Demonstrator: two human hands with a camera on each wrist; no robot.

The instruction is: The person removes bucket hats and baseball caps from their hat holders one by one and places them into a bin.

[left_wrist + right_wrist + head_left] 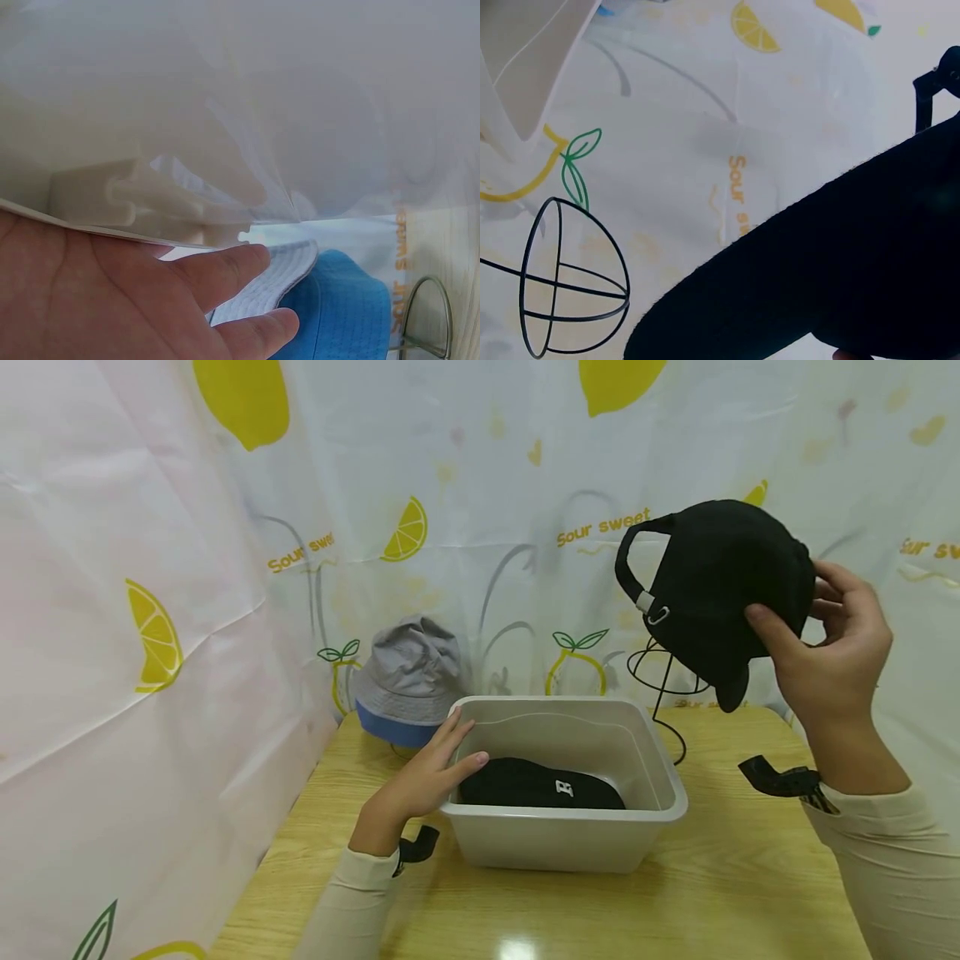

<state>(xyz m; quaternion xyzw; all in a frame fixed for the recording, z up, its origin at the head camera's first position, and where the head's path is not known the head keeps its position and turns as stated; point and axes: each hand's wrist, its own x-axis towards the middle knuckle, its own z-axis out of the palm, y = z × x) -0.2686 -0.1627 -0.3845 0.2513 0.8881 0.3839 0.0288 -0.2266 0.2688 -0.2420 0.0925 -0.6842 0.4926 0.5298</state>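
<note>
My right hand (840,643) holds up a black baseball cap (727,585) between thumb and fingers, above and right of a light grey plastic bin (555,843). The cap's back strap with its metal buckle faces left and its brim points down. In the right wrist view the same cap (870,247) covers the lower right. My left hand (420,781) rests against the bin's left rim, fingers extended; the left wrist view shows the palm (112,300) along the bin's edge. Inside the bin lies another black cap (517,783) with a white letter on it.
A grey bucket hat (412,668) with a blue band sits behind the bin's left corner. Behind its right side stands a black wire hat stand (660,693). The wooden table (720,860) meets a lemon-print curtain (480,485) at the back and left.
</note>
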